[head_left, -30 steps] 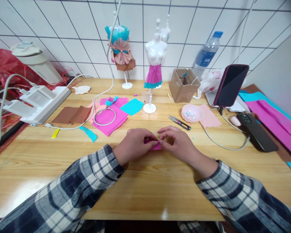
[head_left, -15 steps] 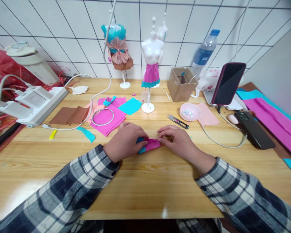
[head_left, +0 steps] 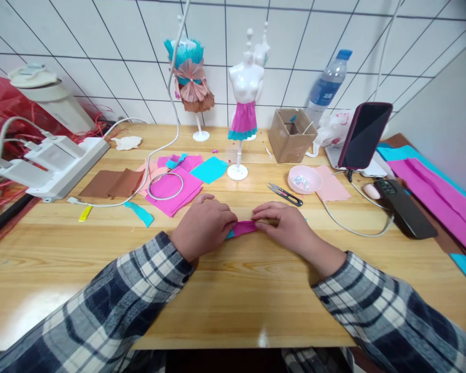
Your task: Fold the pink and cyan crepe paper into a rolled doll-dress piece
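Note:
A narrow folded strip of crepe paper (head_left: 244, 227), magenta with blue at its left end, lies between my hands near the middle of the table. My left hand (head_left: 205, 228) is closed on the blue end and hides part of it. At the magenta end, my right hand (head_left: 281, 225) pinches the paper between thumb and fingers. Thread snips (head_left: 285, 195) lie just beyond my right hand. Past my left hand are magenta paper squares (head_left: 174, 199) and a blue paper piece (head_left: 209, 170).
A white dress form (head_left: 245, 83) wears a magenta and blue paper skirt; a dressed form (head_left: 194, 77) stands left of it. A cardboard box (head_left: 291, 137), pink bowl (head_left: 305, 180), phone on a stand (head_left: 365, 134), power strip (head_left: 68, 168) and loose white cable (head_left: 171, 140) surround the work area.
The paper strip has become narrower, folded over further, and less of its blue end shows. My left hand has shifted slightly right and covers more of that end.

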Motion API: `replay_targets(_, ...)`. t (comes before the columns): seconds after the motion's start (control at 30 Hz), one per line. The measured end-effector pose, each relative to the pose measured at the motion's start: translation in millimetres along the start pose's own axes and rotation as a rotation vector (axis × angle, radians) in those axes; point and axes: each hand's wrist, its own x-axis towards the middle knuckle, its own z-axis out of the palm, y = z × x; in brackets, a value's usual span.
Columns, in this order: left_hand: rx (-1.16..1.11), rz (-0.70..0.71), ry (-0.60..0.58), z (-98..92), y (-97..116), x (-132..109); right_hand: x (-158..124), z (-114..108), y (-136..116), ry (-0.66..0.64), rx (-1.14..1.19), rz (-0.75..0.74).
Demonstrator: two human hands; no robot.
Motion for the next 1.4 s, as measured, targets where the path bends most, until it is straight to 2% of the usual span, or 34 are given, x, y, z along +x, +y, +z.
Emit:
replay_targets(0.23, 0.068, 0.059, -0.003, 2.5, 0.7, 0.1, 1.3, 0.9, -1.5, -0.005, -0.055, -0.018)
replay_targets(0.4, 0.141, 0.121, 0.044, 3.1, 1.6, -0.6, 2.2, -0.8, -1.3, -0.03, -0.088, -0.041)
replay_targets(0.67, 0.22, 0.174, 0.054, 3.4, 4.0, -5.6, -0.2, -4.1, -1.9, -0.081, -0.242, -0.119)
replay_targets(0.97, 0.297, 0.228, 0.023, -0.1, 15.2, -11.7, -3.5, -11.4, -7.2, -0.129, -0.332, -0.129)
replay_targets(1.13, 0.297, 0.205, -0.021, -1.2, 22.7, -18.7, -4.8, -11.0, -6.6, -0.075, -0.257, -0.05)
replay_targets(1.23, 0.288, 0.189, -0.033, 0.2, 24.4, -22.2, -6.3, -10.4, -11.3, -0.025, -0.262, -0.106)
replay_targets(1.33, 0.28, 0.186, -0.029, 2.6, 23.6, -24.3, -8.7, -9.6, -18.7, -0.079, -0.39, -0.187)
replay_targets(1.4, 0.275, 0.182, -0.025, 4.2, 22.6, -26.2, -10.2, -8.9, -22.3, -0.125, -0.472, -0.188)
